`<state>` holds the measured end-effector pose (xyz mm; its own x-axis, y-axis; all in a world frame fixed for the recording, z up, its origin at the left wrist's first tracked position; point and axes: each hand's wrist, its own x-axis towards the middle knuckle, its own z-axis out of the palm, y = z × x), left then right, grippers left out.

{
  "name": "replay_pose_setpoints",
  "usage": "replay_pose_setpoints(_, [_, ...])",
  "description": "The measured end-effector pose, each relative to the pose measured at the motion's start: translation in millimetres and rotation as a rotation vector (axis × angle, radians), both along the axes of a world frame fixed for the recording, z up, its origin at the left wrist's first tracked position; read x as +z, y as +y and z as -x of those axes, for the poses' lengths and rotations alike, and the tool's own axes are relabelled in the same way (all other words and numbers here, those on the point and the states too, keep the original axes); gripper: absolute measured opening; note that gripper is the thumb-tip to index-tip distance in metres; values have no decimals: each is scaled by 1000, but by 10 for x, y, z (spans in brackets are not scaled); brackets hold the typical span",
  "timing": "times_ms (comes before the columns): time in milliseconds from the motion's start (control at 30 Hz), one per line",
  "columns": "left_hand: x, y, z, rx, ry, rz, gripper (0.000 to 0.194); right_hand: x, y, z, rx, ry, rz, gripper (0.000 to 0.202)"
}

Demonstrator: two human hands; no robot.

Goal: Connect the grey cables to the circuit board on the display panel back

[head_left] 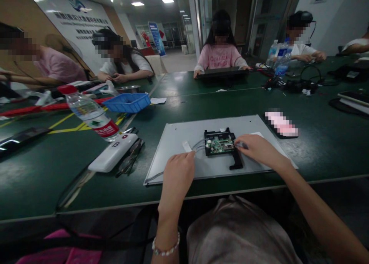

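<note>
Green table point(245, 102). Grey panel point(181, 135) on it. Black frame point(237, 160) mid-panel. Right hand point(256, 148) over panel's right half, fingers curled at frame's edge; can't tell whether pinching. Left hand point(179, 171) over panel's left half, fingers bunched. Circuit board point(220, 144) mid-panel, in frame. Grey cables point(199, 142) run from board toward panel's left, reaching left fingertips; can't tell if gripped.

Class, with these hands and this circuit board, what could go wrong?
The left hand is at the thin grey wires beside the circuit board; a tug might loosen them. The right hand is at the board's right side; a slip could scratch it. The grey panel lies near the edge of the table; a push might tip it off.
</note>
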<state>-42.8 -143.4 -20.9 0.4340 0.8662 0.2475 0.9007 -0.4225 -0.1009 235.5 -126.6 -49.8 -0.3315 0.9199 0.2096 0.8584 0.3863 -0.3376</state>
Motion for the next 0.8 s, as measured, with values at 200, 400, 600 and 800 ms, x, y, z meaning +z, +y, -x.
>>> replay_pose_setpoints(200, [95, 172, 123, 52, -12, -156, 26, -64, -6, -61, -65, -110, -74, 24])
replay_pose_setpoints(400, [12, 314, 244, 55, -107, -148, 27, -67, -14, -150, -62, 37, -53, 23])
replay_pose_setpoints(600, [-79, 350, 199, 109, -178, -77, 27, -60, 45, -103, -29, 216, 27, 25])
replay_pose_setpoints(800, [-59, 200, -259, 47, -280, -54, 24, -108, 103, -92, -65, 322, 94, 24])
